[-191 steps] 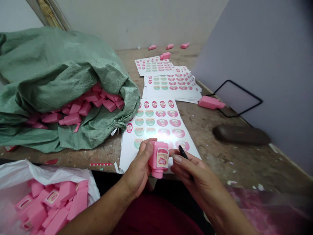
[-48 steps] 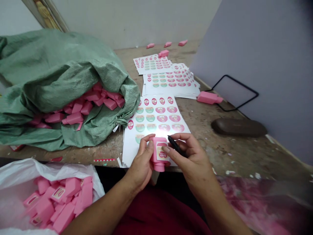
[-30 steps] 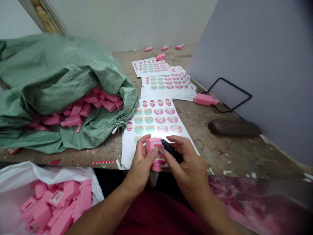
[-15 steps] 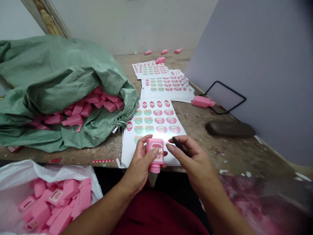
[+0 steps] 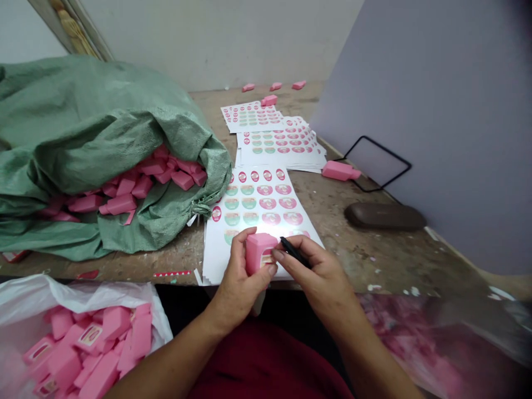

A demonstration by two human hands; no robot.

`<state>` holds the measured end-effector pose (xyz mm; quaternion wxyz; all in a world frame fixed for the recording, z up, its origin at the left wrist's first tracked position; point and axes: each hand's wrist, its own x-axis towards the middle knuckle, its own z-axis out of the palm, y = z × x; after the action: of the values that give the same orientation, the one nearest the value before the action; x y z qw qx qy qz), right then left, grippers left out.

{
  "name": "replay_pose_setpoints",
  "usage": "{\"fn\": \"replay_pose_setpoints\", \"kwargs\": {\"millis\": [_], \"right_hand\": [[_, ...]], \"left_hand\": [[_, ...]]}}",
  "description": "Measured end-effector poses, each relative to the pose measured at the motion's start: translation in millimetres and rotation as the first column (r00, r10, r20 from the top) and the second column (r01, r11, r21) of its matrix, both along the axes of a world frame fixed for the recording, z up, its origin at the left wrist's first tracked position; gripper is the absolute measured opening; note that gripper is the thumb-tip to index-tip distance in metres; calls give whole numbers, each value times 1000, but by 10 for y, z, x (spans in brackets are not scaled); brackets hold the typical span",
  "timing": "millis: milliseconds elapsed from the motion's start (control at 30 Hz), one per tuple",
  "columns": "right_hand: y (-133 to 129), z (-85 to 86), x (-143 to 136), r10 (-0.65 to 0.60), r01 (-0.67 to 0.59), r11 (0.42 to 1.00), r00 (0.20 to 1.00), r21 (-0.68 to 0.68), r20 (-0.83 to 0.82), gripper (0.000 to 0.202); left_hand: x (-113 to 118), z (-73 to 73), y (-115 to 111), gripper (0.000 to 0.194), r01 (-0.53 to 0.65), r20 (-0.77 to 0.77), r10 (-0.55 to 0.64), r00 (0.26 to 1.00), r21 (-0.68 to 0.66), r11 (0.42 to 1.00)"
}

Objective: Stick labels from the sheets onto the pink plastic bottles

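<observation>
In the head view my left hand (image 5: 236, 291) is closed round a small pink bottle (image 5: 256, 255), its base tilted up. A label shows in part on the side facing my right hand, partly covered by my left thumb. My right hand (image 5: 322, 274) pinches a slim black pen-like tool (image 5: 294, 251); its exact kind cannot be made out. The fingertips of that hand are at the bottle's labelled side. Just beyond both hands lies a stack of sticker sheets (image 5: 214, 249) with pink and green oval labels.
A green woven sack (image 5: 137, 127) spills pink bottles at left. Below it, a white plastic bag (image 5: 137, 293) holds labelled bottles. More sticker sheets (image 5: 299, 160), a loose bottle (image 5: 338, 170), a black wire frame (image 5: 384, 184) and a brown case (image 5: 384, 216) lie beyond and rightward.
My left hand has turned the bottle so its base and side show more. My right hand has moved left with the black tool, up to the bottle. The view has shifted slightly.
</observation>
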<state>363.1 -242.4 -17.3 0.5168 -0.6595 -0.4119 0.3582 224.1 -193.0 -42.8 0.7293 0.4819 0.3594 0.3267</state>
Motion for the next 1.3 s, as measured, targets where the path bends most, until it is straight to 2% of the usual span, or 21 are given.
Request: {"fn": "replay_pose_setpoints", "kwargs": {"millis": [100,167,233,300,333,367,467,533,567,733,867,967,1067,1200,1300], "right_hand": [[-19,-30,-3,30,-35,998,995,52,100,17],[-47,-63,-3,-6,-29,993,957,116,290,13],[-79,-97,-5,-75,-34,979,856,202,511,10],[-103,-118,-10,-137,-53,961,763,272,631,9],[-110,-120,-13,-152,-43,959,757,281,636,9],[-113,-116,-16,-158,-17,962,783,274,601,9],[-101,-73,-14,-126,70,981,939,181,320,12],[-84,-32,6,-79,61,991,986,121,149,17],[-76,-12,20,-60,48,994,992,103,114,18],[-50,51,61,19,-23,999,993,32,119,15],[-67,26,7,-39,8,993,964,116,264,15],[-95,-22,-41,-89,32,986,930,162,357,13],[-104,-58,-66,-78,43,992,950,122,302,12],[-89,-46,-80,-78,65,995,977,74,197,13],[-81,-5,-88,-75,45,992,960,117,271,12]], "left_hand": [[6,28,-4,63,53,68,-47,997,-91,994],[23,67,-1,64,82,164,-46,985,-223,971],[45,114,4,66,101,241,-13,970,-355,929],[62,157,8,66,125,274,2,962,-442,888],[67,175,9,66,138,283,-2,959,-463,876],[69,189,9,66,148,284,-9,959,-472,869],[65,210,2,64,140,266,-16,964,-452,881],[64,201,-7,63,126,248,-19,968,-422,898],[64,190,-12,62,122,242,-23,970,-404,906],[74,109,-14,67,106,185,-52,981,-296,949],[76,100,7,63,104,158,-66,985,-245,964],[75,130,17,61,121,190,-68,979,-283,951],[66,146,18,61,132,210,-67,975,-317,939],[50,135,24,60,142,186,-91,978,-283,948],[56,143,29,57,142,220,-71,973,-327,934]]}}
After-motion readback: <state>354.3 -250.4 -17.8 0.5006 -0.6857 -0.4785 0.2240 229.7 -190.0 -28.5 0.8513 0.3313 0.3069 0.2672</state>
